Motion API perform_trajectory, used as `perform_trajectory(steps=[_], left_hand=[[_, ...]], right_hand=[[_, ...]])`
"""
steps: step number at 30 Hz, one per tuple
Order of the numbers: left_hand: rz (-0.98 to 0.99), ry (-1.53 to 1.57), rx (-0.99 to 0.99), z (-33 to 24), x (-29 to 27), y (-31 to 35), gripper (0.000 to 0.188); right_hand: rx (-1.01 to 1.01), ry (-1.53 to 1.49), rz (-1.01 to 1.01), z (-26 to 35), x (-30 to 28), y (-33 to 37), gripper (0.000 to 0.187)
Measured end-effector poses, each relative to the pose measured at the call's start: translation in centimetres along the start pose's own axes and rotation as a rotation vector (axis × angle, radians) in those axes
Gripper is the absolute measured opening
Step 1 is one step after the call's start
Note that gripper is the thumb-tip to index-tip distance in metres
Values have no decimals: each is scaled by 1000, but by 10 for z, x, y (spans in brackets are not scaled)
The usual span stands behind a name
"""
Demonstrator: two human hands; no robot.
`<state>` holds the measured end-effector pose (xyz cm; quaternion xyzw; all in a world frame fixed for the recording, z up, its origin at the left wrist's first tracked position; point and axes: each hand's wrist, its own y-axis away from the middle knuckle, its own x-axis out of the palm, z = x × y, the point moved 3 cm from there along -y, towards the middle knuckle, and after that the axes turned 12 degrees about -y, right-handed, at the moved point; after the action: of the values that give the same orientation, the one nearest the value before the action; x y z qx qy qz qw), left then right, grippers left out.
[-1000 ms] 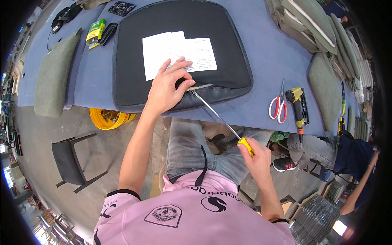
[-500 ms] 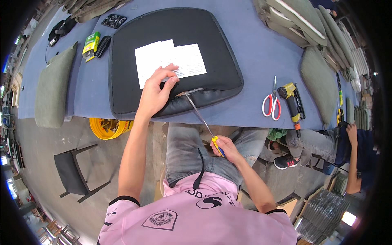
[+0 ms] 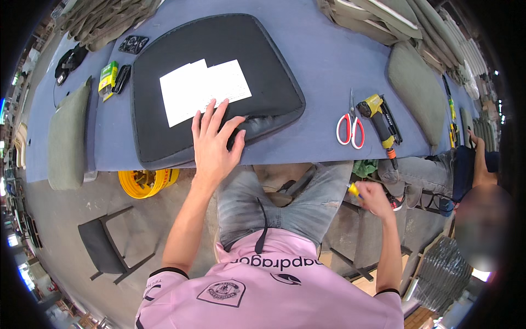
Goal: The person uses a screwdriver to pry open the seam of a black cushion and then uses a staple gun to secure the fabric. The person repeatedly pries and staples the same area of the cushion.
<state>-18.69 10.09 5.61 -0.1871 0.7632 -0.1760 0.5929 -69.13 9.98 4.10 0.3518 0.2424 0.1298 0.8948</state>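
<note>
A yellow bucket (image 3: 167, 181) sits below the table's front edge, with a jumble of brownish pieces in it, too small to name. On the blue table (image 3: 323, 66), a green and yellow packet (image 3: 108, 77) lies beside a black case (image 3: 121, 78); what the case holds cannot be told. The black seat pad (image 3: 224, 41) lies near the table's front edge, white papers (image 3: 183, 96) on it. The left hand (image 3: 215, 151) is open, fingers spread, tips over the papers' lower border, hiding part of the pad's near edge. The right hand (image 3: 376, 198), well apart from the pad, is curled tight round a yellow-handled tool (image 3: 353, 189); only some of the handle shows, and its shaft cannot be made out. Scissors (image 3: 350, 130) lie beside a staple gun (image 3: 379, 120). Stacked grey-green cushions (image 3: 359, 22) are cut off at the top
</note>
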Motion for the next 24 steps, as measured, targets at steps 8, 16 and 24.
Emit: perform_trajectory(steps=[8,16,24], left_hand=[[143,34,-80,11,8,-28,13],[162,78,-65,11,19,-32,8],[163,91,-44,9,16,-32,15]], right_hand=[[-158,324,-51,16,22,23,51],[-71,-385,584,17,45,50,26],[-209,-390,401,33,98,32,34]])
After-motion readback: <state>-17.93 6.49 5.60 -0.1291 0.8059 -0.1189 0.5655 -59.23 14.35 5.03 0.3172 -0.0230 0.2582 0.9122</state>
